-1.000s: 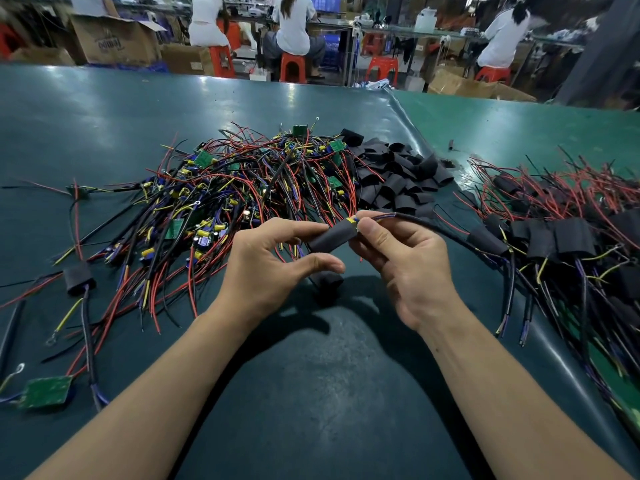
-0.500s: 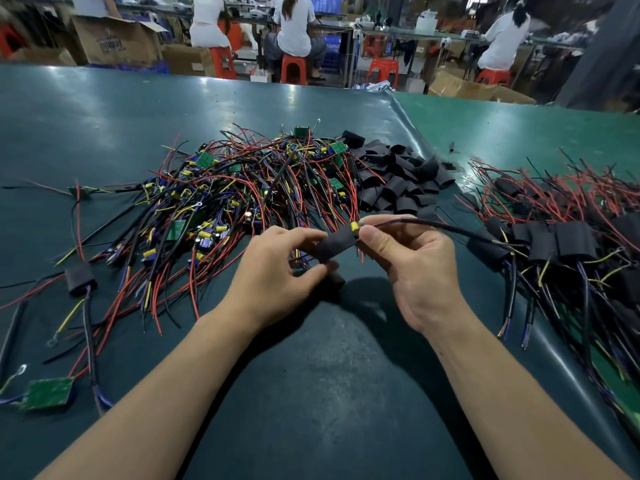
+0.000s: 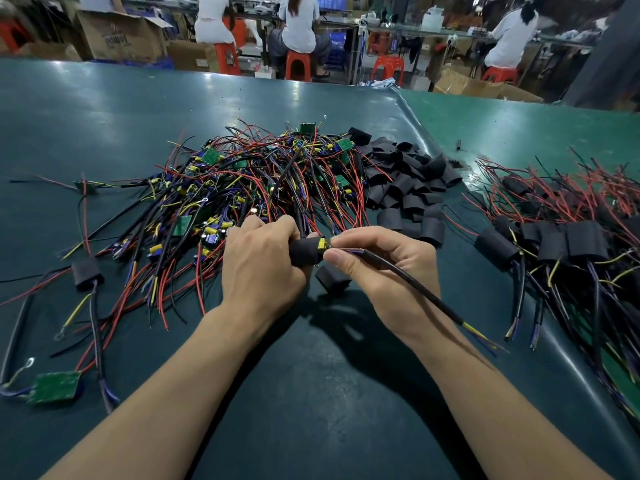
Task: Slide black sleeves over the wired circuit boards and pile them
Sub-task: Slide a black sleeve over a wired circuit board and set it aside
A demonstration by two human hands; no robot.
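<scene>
Head view: the left hand [image 3: 258,268] curls round a black sleeve [image 3: 304,251], and its fingers cover the sleeve's far end, so how far the board sits inside cannot be told. Only a yellow part [image 3: 322,244] shows at the sleeve's right mouth. The right hand [image 3: 377,268] pinches the wires just beside that mouth between thumb and forefinger. The sleeve lies roughly level, long axis left to right, open end toward the right hand. A black cable [image 3: 415,289] runs from the pinch down and right across the right wrist, ending in bare yellow and blue tips above the mat [image 3: 311,393].

A loose sleeve [image 3: 332,277] lies on the mat under the hands, partly hidden by them. Behind the left hand a tangle of unsleeved boards [image 3: 242,188] hides most of its own boards; only some green corners show. Just right of it lies a heap of empty sleeves [image 3: 405,178]. Well to the right, past a raised fold in the mat [image 3: 426,140], the finished pile [image 3: 561,237] is cut off by the frame edge. At the left, 1 sleeved board [image 3: 85,273] and 1 bare green board [image 3: 55,386] lie apart from the tangle. Open mat lies between the forearms and beyond the tangle toward the far edge. People on red stools [image 3: 298,64] in the background are blurred.
</scene>
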